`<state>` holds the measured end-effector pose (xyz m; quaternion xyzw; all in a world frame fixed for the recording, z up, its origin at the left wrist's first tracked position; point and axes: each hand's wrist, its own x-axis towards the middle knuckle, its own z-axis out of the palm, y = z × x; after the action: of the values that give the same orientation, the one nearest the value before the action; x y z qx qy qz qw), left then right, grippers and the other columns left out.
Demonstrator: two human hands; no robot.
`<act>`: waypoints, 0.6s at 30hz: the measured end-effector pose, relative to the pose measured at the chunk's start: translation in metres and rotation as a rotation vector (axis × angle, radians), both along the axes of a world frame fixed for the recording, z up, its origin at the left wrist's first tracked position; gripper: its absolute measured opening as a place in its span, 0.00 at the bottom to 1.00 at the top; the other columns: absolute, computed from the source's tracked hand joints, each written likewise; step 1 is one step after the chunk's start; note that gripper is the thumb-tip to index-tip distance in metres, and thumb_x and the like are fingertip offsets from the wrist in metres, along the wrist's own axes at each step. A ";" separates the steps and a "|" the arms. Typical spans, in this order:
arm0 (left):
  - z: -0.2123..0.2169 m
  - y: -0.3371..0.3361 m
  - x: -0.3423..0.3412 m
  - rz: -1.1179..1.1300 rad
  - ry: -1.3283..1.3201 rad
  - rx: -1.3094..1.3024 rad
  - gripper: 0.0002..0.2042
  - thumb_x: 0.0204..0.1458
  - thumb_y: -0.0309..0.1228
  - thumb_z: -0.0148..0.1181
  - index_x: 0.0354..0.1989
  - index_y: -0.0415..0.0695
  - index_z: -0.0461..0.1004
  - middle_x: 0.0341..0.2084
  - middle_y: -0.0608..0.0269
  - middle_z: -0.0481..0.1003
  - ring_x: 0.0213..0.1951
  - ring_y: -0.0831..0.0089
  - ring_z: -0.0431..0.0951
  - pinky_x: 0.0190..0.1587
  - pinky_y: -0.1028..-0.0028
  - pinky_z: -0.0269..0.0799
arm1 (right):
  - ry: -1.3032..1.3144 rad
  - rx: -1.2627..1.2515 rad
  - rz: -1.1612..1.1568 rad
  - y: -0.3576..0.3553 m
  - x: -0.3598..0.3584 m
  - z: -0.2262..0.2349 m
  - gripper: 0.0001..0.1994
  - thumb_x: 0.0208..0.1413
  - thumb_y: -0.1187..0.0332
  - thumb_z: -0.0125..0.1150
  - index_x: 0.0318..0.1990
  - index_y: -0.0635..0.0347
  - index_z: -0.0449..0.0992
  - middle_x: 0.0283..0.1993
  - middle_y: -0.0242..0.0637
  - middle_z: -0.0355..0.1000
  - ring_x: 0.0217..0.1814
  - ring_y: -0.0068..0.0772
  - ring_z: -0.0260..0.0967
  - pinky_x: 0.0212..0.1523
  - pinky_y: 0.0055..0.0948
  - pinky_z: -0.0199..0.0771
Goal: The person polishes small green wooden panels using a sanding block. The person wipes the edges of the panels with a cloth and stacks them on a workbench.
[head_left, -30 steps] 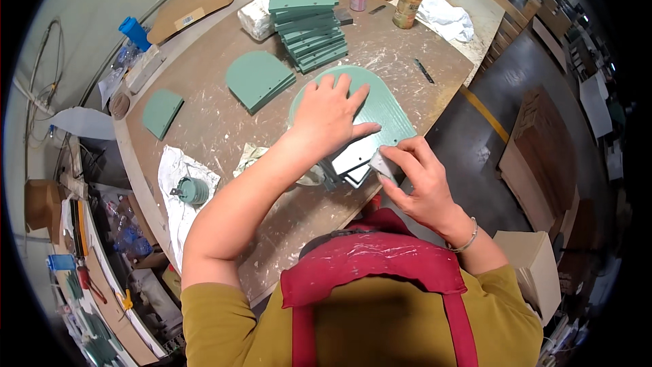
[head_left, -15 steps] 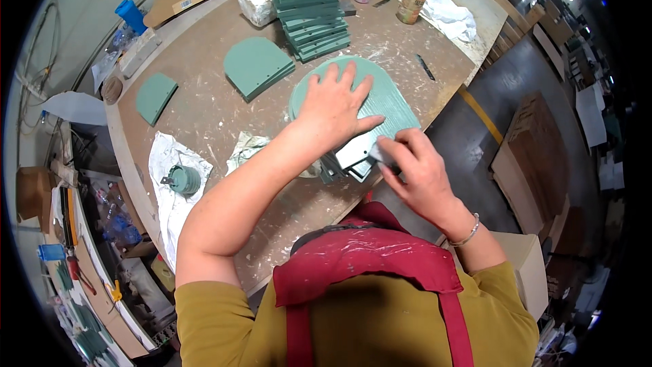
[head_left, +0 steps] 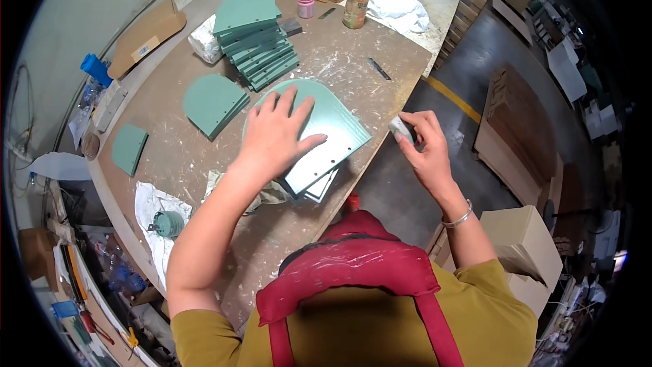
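Observation:
My left hand (head_left: pixel 270 137) lies with spread fingers on a green round-topped panel (head_left: pixel 334 124), the uppermost of a small pile near the table's edge. Along its straight edge the panel has small dark holes, and light glints off its surface. Off to the right, past the table edge, my right hand (head_left: pixel 430 156) pinches a small grey-white block (head_left: pixel 399 128) between thumb and fingers, apart from the panel. A crumpled cloth (head_left: pixel 270 194) is partly tucked beside the pile. Behind it rises a tall, uneven stack of similar green panels (head_left: pixel 261 58).
Further left lie a low pile of panels (head_left: pixel 212 103) and a smaller green piece (head_left: pixel 129 149). A green-coated can (head_left: pixel 168 223) rests on white cloth (head_left: pixel 151 197). A pink bottle (head_left: pixel 306 4), an amber bottle (head_left: pixel 356 3) and a knife (head_left: pixel 379 68) are toward the back. Cardboard boxes (head_left: pixel 519 238) stand at right.
My right hand has moved away from the panel's edge, out to the right with the block. My left hand stays on the panel. The whole view has shifted and turned somewhat.

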<state>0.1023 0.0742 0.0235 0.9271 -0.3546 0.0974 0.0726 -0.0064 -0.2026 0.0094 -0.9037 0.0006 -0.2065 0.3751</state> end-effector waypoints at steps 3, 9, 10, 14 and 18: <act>-0.002 0.036 0.005 0.101 0.168 -0.596 0.24 0.60 0.38 0.58 0.63 0.44 0.69 0.61 0.46 0.69 0.59 0.50 0.71 0.62 0.58 0.65 | -0.066 0.142 0.083 0.007 0.004 0.015 0.16 0.55 0.74 0.65 0.52 0.61 0.76 0.45 0.33 0.68 0.41 0.24 0.66 0.38 0.21 0.65; -0.144 0.108 -0.077 0.579 0.107 -0.195 0.22 0.59 0.36 0.58 0.60 0.43 0.71 0.65 0.47 0.64 0.65 0.42 0.63 0.65 0.54 0.59 | 0.031 0.717 0.378 0.042 0.018 0.038 0.16 0.62 0.74 0.61 0.57 0.65 0.74 0.48 0.30 0.71 0.51 0.21 0.69 0.52 0.22 0.70; -0.152 0.100 -0.096 0.513 -0.009 0.081 0.21 0.58 0.36 0.59 0.59 0.44 0.72 0.66 0.47 0.63 0.64 0.41 0.63 0.64 0.52 0.59 | 0.095 0.836 0.450 0.055 0.023 0.039 0.16 0.62 0.73 0.61 0.57 0.65 0.74 0.49 0.30 0.72 0.52 0.21 0.70 0.53 0.22 0.70; -0.179 0.133 -0.078 0.674 0.225 -0.597 0.14 0.58 0.31 0.58 0.51 0.40 0.77 0.49 0.45 0.76 0.54 0.52 0.74 0.58 0.55 0.66 | 0.212 1.029 0.531 0.101 0.046 0.042 0.17 0.63 0.68 0.60 0.57 0.64 0.73 0.51 0.32 0.74 0.52 0.21 0.69 0.55 0.25 0.68; -0.046 0.086 -0.063 0.600 0.467 -1.162 0.14 0.60 0.31 0.57 0.52 0.40 0.77 0.47 0.48 0.78 0.54 0.55 0.75 0.57 0.60 0.67 | 0.249 1.339 0.478 0.111 0.062 0.013 0.16 0.64 0.69 0.59 0.56 0.66 0.73 0.52 0.32 0.73 0.53 0.21 0.68 0.58 0.25 0.65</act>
<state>0.0395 0.1599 -0.0221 0.7926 0.0518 0.0851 0.6016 0.0553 -0.0915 0.0227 -0.4720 -0.0277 0.0306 0.8806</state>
